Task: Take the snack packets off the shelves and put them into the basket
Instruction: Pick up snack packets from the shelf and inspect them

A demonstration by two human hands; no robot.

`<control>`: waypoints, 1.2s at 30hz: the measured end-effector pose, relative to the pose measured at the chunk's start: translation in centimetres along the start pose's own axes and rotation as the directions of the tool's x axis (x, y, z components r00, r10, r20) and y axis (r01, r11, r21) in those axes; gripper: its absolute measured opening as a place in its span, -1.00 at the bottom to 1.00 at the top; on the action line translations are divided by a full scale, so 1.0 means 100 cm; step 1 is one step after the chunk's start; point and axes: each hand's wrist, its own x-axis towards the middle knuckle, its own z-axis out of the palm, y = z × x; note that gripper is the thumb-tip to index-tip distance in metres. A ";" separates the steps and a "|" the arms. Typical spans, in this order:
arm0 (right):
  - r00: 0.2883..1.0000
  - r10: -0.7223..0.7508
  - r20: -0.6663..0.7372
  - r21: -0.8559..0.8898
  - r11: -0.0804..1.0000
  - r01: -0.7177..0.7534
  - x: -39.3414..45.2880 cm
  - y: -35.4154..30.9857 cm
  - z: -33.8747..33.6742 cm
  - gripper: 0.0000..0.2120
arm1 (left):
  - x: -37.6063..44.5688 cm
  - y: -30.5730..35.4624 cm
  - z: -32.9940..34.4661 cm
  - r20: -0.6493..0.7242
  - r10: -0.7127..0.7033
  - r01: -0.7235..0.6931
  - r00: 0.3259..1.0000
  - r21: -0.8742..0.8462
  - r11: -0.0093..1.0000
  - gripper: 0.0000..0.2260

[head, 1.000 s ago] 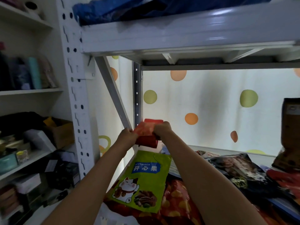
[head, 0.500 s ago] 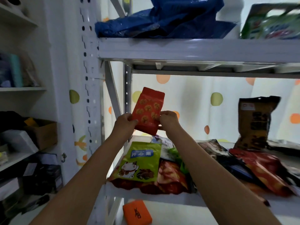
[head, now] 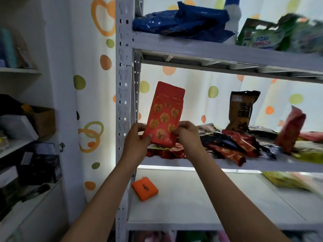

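A red snack packet (head: 165, 114) printed with walnuts stands upright in front of the middle shelf (head: 262, 164), clear of it. My left hand (head: 137, 138) pinches its lower left corner and my right hand (head: 187, 133) grips its lower right edge. Behind and to the right, several more snack packets (head: 230, 145) lie heaped on that shelf, with a brown packet (head: 242, 110) standing upright at the back. No basket is in view.
A white perforated rack post (head: 123, 102) rises just left of my hands. The top shelf carries a blue bag (head: 183, 23) and a green packet (head: 262, 37). An orange box (head: 145, 189) and yellow packets (head: 286, 180) lie on the lower shelf. A cluttered side shelf (head: 21, 145) stands at left.
Both hands have drawn the red packet out from the back of the shelf and turned it upright. The view has pulled back, so the top and lower shelves now show.
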 end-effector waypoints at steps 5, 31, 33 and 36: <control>0.997 0.040 0.064 0.017 0.999 -0.041 -0.040 0.000 0.000 -0.89 | -0.031 0.002 -0.016 -0.063 -0.017 0.018 0.998 0.015 1.000 -0.86; 0.956 0.289 -0.053 0.104 0.954 -0.283 -0.193 0.103 -0.096 -0.55 | -0.232 -0.039 0.032 0.093 -0.038 0.030 0.995 0.091 0.995 -0.74; 0.946 0.313 -0.079 0.177 0.939 -0.296 -0.208 0.119 -0.108 -0.69 | -0.248 -0.045 0.037 0.009 -0.138 0.138 0.990 0.029 0.990 -0.73; 0.919 0.393 -0.041 0.267 0.890 -0.369 -0.229 0.145 -0.128 -0.72 | -0.272 -0.053 0.045 -0.119 -0.410 0.385 0.904 -0.185 0.904 -0.87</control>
